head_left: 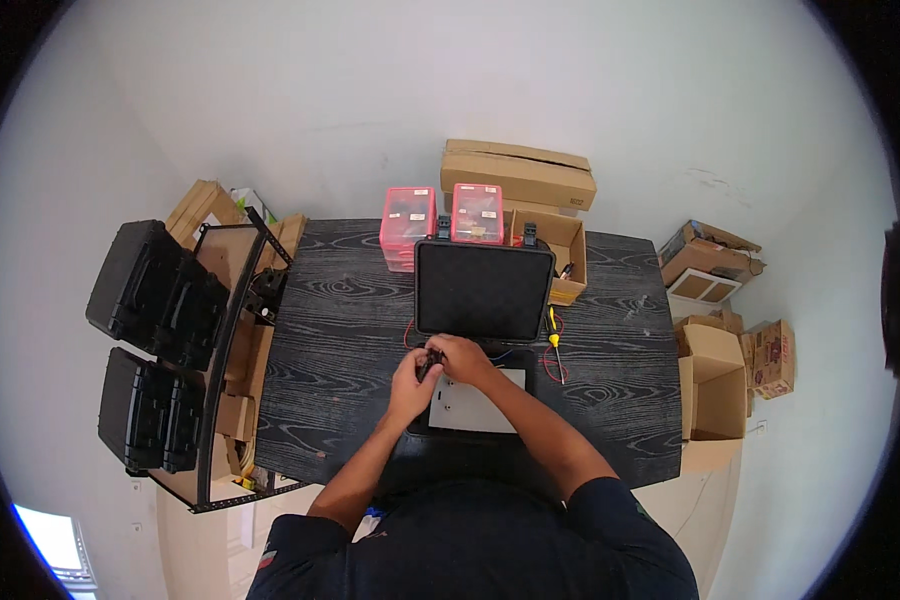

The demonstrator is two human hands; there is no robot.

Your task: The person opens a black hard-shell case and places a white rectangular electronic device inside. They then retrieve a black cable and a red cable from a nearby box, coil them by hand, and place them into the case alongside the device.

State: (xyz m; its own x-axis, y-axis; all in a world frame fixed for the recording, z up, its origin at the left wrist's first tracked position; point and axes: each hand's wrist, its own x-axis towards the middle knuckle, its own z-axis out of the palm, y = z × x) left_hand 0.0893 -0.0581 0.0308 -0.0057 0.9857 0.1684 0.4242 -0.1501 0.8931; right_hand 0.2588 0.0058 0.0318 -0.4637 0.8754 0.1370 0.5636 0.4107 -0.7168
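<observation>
Room (head view): pale-walled rm., seen from above — wall (370, 110) runs behind a black wood-grain table (340, 300).
Hands: person in dark short sleeves works w/ both hands close together over the near side of the table, approx. ctr.
L hand: left hand (409, 386) closed, thumb and fingers pinching a small dark part (430, 364); exact kind can't be told, too small.
R hand: right hand (459, 357) curled over the same part from the far side, fingers narrow on it; forearm crosses above the case.
Small part: held up betw. the two hands, over the L edge of the open case.
Case: black hinged case (532, 397), lid (484, 290) standing up at the far side, dark lining facing the person; light gray panel (475, 410) in the base, partly hidden by the R arm.
Table, R of case: yellow-handled screwdriver (553, 338), red wire (545, 368) looped just beside it.
Table, far edge: two red-and-clear boxes (407, 222) side by side, an open carton (568, 235) w/ small items, a long carton (517, 178) behind.
L side: metal-frame rack (222, 390) w/ black hard cases (133, 280) — stood in pairs.
R side: open cardboard box (712, 400), more cartons (771, 360) near the wall.
</observation>
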